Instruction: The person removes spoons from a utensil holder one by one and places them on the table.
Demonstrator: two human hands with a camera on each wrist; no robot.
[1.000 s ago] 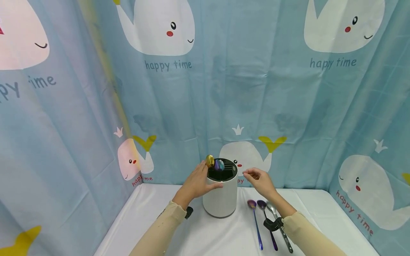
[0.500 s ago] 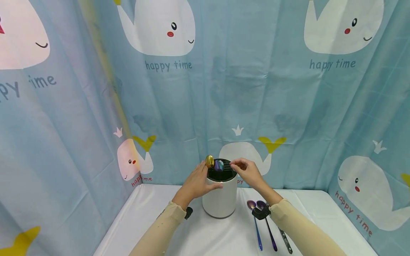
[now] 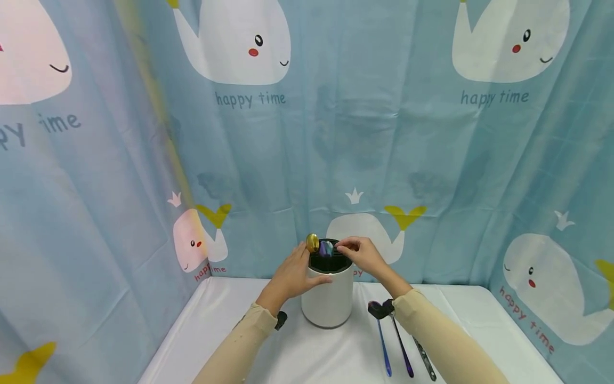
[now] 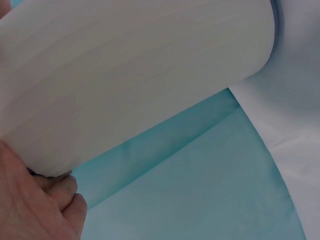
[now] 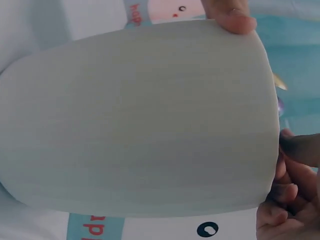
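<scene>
In the head view my left hand (image 3: 291, 278) steadies a white cylindrical utensil holder (image 3: 327, 301), thumb across its front and fingers along its left side. In the left wrist view its fingers (image 4: 65, 192) bend behind the holder's rim. Spoon heads stick up from the black slotted top: a gold spoon (image 3: 312, 242) at the left, then a purple-blue spoon (image 3: 326, 248). My right hand (image 3: 366, 257) reaches in over the holder's right rim, fingertips bunched right at the bluish spoon head. I cannot tell whether they pinch it. The right wrist view shows its curled fingers (image 5: 287, 192) beside the rim.
Several long-handled spoons lie side by side right of the holder: one with a blue handle (image 3: 385, 349), one with a dark purple handle (image 3: 403, 346) and one with a patterned handle (image 3: 425, 360). My right forearm overlaps them. A whale-print curtain (image 3: 268, 160) hangs behind the white table (image 3: 235, 298).
My right hand has moved left from beside the holder to over its rim, up to the spoon heads. My left hand has stayed on the holder.
</scene>
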